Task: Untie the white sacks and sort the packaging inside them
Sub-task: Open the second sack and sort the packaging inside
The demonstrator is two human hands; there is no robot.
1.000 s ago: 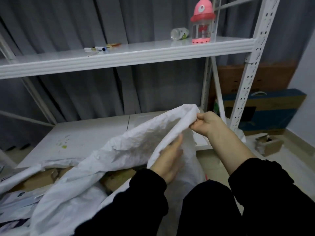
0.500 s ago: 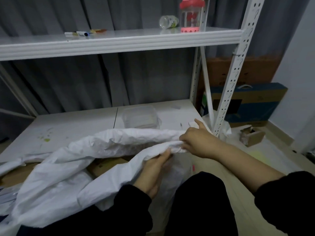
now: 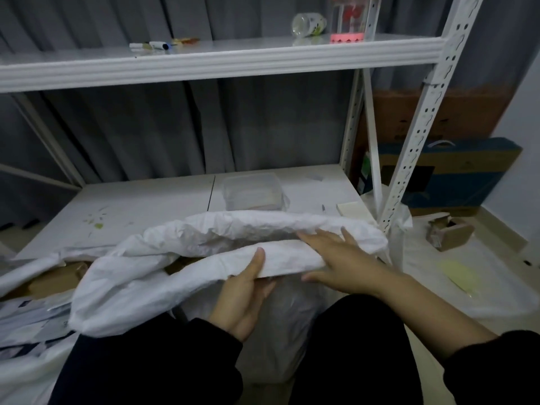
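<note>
The white sack [image 3: 175, 276] is lying across the front of the lower shelf [image 3: 140, 211], its long axis running left to right and its open mouth at the right end, gaping upward. The left hand [image 3: 242, 296] is pinching the near lip, thumb on top and fingers beneath. The right hand [image 3: 342, 258] is resting flat on that lip with its fingers straight and spread.

**One camera, worn on the head**

A single wide-angle view looks forward and down from the person's head. Close below the lens lie both forearms, with the left hand [image 3: 242, 290] and right hand [image 3: 339, 258] on a white sack [image 3: 163, 267]. Farther off it faces a white shelf rack [image 3: 222, 64], spanning nearly the whole width, and a grey curtain [image 3: 131, 133].
</note>
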